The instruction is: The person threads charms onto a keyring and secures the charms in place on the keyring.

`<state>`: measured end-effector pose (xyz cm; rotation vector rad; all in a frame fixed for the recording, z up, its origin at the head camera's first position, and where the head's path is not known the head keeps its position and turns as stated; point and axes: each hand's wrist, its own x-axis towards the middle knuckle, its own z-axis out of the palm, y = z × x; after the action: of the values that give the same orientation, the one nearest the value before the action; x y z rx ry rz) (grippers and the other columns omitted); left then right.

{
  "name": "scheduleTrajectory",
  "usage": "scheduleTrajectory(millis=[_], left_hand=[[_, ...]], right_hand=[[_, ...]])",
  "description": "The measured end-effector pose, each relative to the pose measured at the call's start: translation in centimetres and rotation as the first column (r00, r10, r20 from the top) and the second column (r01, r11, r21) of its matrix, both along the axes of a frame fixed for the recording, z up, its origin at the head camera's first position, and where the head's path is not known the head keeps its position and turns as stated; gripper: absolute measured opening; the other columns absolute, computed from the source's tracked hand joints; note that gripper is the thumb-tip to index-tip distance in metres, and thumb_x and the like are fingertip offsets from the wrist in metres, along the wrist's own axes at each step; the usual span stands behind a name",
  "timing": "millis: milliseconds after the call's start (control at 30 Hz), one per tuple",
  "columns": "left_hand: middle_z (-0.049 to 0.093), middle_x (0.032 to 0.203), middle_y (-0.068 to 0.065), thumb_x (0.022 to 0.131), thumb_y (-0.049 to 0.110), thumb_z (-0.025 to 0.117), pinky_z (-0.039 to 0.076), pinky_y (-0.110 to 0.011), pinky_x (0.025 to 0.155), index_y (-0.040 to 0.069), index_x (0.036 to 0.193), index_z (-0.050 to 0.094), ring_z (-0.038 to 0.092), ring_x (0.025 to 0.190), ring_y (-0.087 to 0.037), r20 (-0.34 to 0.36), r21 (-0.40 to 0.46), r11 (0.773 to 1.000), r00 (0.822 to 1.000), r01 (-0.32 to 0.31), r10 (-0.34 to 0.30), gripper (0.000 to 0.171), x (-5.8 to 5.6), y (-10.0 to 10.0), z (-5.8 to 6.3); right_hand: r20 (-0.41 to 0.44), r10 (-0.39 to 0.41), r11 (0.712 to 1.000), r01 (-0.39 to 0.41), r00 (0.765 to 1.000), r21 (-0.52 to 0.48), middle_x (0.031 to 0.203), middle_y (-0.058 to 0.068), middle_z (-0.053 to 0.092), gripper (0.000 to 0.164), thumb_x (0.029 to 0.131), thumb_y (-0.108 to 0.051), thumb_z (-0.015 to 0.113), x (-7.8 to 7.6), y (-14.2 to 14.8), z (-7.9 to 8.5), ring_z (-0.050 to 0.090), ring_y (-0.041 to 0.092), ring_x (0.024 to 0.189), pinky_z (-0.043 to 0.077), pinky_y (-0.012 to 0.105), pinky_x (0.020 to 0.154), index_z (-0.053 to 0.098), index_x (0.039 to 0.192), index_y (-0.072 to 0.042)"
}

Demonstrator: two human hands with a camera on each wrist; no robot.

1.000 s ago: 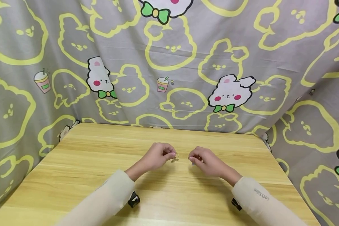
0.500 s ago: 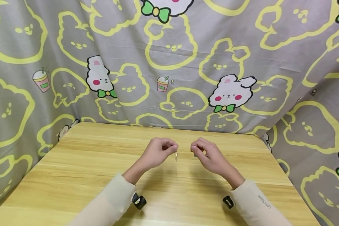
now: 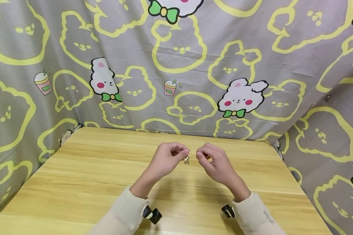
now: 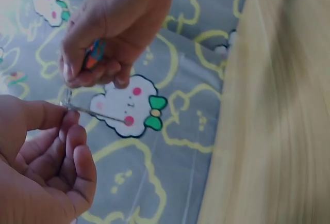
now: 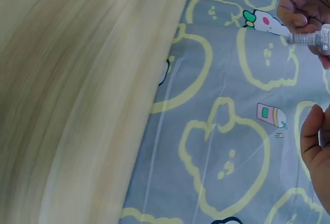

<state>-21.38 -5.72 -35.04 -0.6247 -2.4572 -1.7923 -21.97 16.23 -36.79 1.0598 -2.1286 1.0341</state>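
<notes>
In the head view my left hand [image 3: 169,160] pinches a thin gold ring [image 3: 191,153] between thumb and fingers. A small key [image 3: 187,160] hangs from it, above the table. My right hand [image 3: 216,161] is curled beside the ring, its thumb and forefinger pressed together close to it. The left wrist view shows a small blue and orange object [image 4: 95,54] enclosed in the right hand; its kind is hidden by the fingers. There the key [image 4: 103,115] sticks out edge-on from the left fingertips. In the right wrist view the key [image 5: 309,39] shows its notched blade.
A wooden table [image 3: 176,202] lies beneath both hands. Grey curtains [image 3: 126,49] with yellow outlines and white cartoon rabbits stand behind it and on both sides. Black wrist cameras [image 3: 153,214] hang below the sleeves.
Both hands have risen slightly and are closer together than half a second ago. The key has turned, swinging with the left hand a little to the right.
</notes>
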Motion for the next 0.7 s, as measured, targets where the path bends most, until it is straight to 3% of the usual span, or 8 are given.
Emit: scheduleTrajectory(millis=[100,367,700], left_hand=[[0.073,0.087,-0.004,0.100,0.019,0.069,0.042,-0.025,0.056,0.013,0.100,0.078,0.060,0.070,-0.019,0.010,0.020,0.999,1.000,-0.028,0.027,0.011,0.5,0.1,0.3],[0.072,0.081,0.002,0.100,0.021,0.070,0.047,-0.028,0.058,0.014,0.097,0.079,0.065,0.072,-0.016,0.002,0.016,0.997,0.997,-0.081,0.081,0.012,1.0,0.4,0.6],[0.074,0.084,-0.002,0.100,0.019,0.069,0.051,-0.028,0.060,0.011,0.098,0.079,0.067,0.072,-0.015,-0.020,0.026,0.997,0.997,-0.075,0.076,0.012,1.2,0.6,0.4]], right_hand=[[-0.034,0.012,1.000,-0.012,0.999,-0.001,0.079,-0.008,0.056,0.024,0.095,0.005,0.062,0.3,-0.4,0.1,0.048,0.006,0.069,0.043,0.028,0.055,0.068,0.088,-0.017],[-0.009,-0.001,1.000,0.002,1.000,0.019,0.077,-0.008,0.054,0.022,0.095,0.004,0.062,0.6,-0.8,0.0,0.046,0.006,0.069,0.040,0.021,0.058,0.068,0.087,-0.015],[-0.035,-0.020,0.999,0.021,0.999,0.028,0.079,-0.009,0.054,0.021,0.094,0.005,0.065,0.5,-0.7,0.0,0.047,0.006,0.070,0.041,0.023,0.057,0.069,0.089,-0.015]])
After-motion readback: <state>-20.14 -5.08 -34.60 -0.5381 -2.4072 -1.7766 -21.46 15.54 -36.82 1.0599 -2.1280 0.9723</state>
